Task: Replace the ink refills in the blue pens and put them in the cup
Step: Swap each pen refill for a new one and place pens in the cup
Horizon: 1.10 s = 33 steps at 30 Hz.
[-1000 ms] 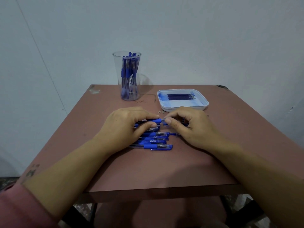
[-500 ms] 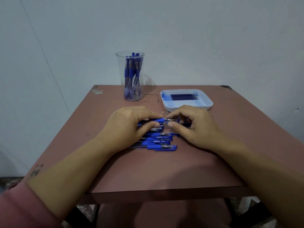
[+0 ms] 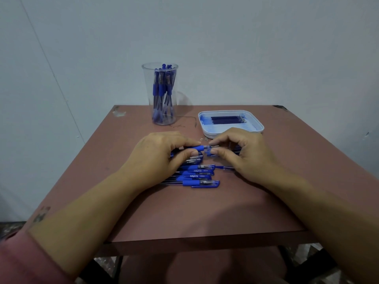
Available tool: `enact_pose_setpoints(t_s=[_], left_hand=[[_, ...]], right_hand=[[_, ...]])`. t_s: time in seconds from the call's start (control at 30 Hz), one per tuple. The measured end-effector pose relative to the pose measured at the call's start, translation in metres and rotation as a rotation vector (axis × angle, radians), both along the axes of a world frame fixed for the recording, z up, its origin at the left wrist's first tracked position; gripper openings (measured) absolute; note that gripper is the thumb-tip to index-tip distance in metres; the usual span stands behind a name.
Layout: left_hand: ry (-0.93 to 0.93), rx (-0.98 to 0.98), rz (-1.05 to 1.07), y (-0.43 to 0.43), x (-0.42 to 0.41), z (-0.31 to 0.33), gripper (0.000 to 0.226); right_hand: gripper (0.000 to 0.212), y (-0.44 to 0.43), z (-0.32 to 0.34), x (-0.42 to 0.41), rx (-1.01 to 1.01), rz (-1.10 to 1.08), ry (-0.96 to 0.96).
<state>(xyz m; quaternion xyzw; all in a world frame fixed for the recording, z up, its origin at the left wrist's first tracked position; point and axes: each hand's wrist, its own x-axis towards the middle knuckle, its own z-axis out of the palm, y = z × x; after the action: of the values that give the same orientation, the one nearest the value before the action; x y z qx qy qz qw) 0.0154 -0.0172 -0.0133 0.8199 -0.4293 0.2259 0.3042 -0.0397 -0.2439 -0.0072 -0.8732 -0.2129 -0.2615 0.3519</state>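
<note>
- A reddish-brown table (image 3: pixel 184 212) stands against a plain pale wall (image 3: pixel 246 48). Its top is scuffed, with a chipped patch (image 3: pixel 119 113) at the far corner to the left of the cup.
- The clear cup (image 3: pixel 148 95) stands upright near the table's far edge, left of centre. It holds a bunch of blue pens standing on end.
- Just to the right of the cup lies a shallow white tray (image 3: pixel 258 125) with rounded corners. In it a row of dark refills (image 3: pixel 227 119) lies side by side, long axes running left to right.
- In front of the cup, toward the person, both hands meet over a pen (image 3: pixel 197 148).
- That pen lies roughly level, with its long axis running left to right. Its blue grip section and pale tip point right, toward the tray side of the cup.
- The left hand (image 3: pixel 160 154) pinches the pen at the blue grip, thumb below and fingers curled over the top.
- The right hand (image 3: pixel 244 152) pinches the pen's tip end between thumb and curled fingers. I cannot tell whether the small blue piece under its fingers is joined to the barrel.
- Below the hands, further from the cup, a pile of loose pens (image 3: pixel 196 176) lies on the table. They lie parallel to the held pen, capped ends to the right, and partly under the left hand.
- A pink sleeve (image 3: pixel 24 261) covers the left arm at the lower edge of the view.
</note>
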Motion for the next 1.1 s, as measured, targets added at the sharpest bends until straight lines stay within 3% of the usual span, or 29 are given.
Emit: enact_pose_setpoints(t_s=[0.2,0.5,0.6,0.77,0.93,1.1], left_hand=[[0.000,0.006,0.051,0.002,0.001,0.000,0.029],[-0.005,0.048,0.077,0.004,0.002,0.000,0.030],[-0.001,0.051,0.077,0.004,0.002,0.001,0.031],[0.006,0.038,0.059,0.003,0.002,0.000,0.030],[0.002,0.021,0.023,0.000,0.000,0.001,0.031],[0.014,0.019,0.045,0.001,0.001,0.001,0.028]], right_hand=[[0.016,-0.013,0.000,0.002,-0.056,-0.083,0.034],[0.021,-0.021,0.006,0.000,-0.464,-0.018,0.301],[0.026,-0.020,0.007,-0.001,-0.394,-0.021,0.305],[0.018,-0.017,0.006,-0.003,-0.135,-0.077,0.060],[0.023,-0.004,0.002,0.001,-0.129,-0.037,0.014],[0.010,-0.015,0.001,0.002,-0.117,-0.068,0.005]])
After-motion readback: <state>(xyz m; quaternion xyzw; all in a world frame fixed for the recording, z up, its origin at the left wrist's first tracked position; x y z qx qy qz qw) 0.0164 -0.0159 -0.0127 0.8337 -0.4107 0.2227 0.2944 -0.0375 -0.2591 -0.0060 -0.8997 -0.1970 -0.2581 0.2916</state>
